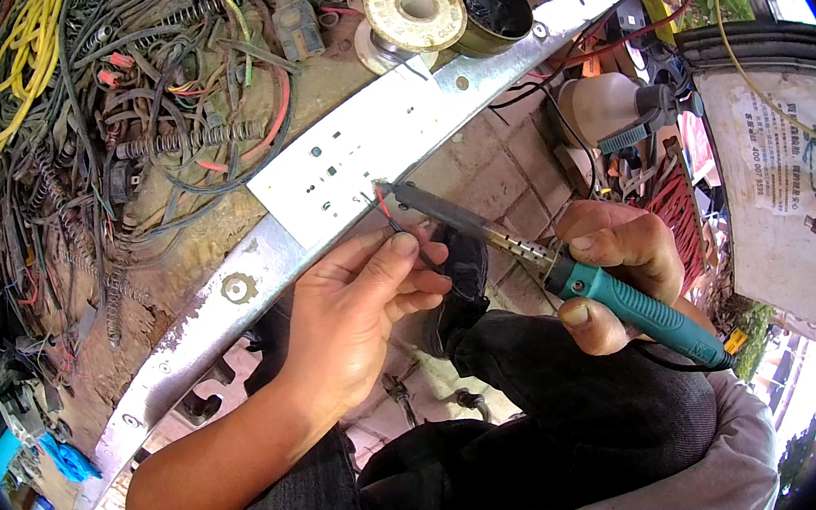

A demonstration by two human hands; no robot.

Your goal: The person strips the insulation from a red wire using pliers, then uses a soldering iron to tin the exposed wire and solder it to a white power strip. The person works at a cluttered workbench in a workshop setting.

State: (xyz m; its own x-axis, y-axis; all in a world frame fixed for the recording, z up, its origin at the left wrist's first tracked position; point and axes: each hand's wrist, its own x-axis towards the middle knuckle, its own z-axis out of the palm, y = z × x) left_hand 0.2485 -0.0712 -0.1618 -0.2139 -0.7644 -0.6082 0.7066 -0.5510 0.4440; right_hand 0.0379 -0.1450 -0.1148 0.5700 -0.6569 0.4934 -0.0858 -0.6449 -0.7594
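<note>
A white circuit board (295, 189) with small dark parts lies across the metal edge of the bench. My left hand (364, 290) pinches a thin cable (398, 226) between thumb and fingers, close below the board. The cable splits into a red and a dark wire whose ends reach the board's near edge. In my right hand (623, 261) is a soldering iron (626, 309) with a teal handle. Its dark tip (388, 189) points left and meets the wire ends at the board's edge; whether it touches the board I cannot tell.
A solder spool (388, 17) and a round tin (494, 18) with dark contents stand behind the board. Tangled cables and springs (144, 144) cover the bench's left side. A pale bottle (598, 107) stands at the right, near bundled red wires (674, 225). My legs are under the bench edge (178, 357).
</note>
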